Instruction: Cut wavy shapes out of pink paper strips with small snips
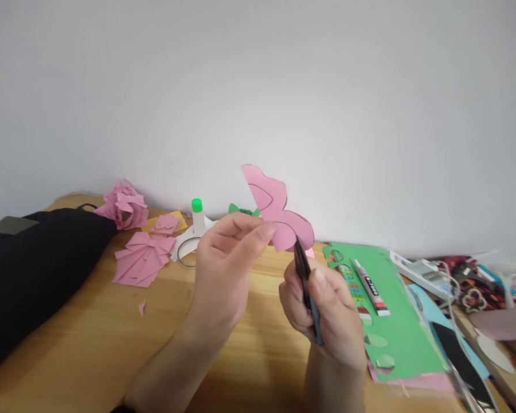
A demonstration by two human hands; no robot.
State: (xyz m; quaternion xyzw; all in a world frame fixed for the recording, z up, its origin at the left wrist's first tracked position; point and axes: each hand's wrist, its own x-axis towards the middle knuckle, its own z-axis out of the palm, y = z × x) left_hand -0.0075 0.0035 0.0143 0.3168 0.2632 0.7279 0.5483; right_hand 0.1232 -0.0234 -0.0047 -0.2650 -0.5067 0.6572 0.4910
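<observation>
A pink paper piece with a wavy cut edge and dark drawn curves is pinched by my left hand between thumb and fingers. My right hand is wrapped round a pair of dark scissors. The tips of the blades meet the lower right part of the paper. Both hands are raised above the wooden table. The handle loops are mostly hidden by my right fingers.
Left lie a black bag, folded pink paper and a crumpled pink paper form. Behind stands a green-capped glue stick. At right, a glue tube lies on a green sheet, near a power strip.
</observation>
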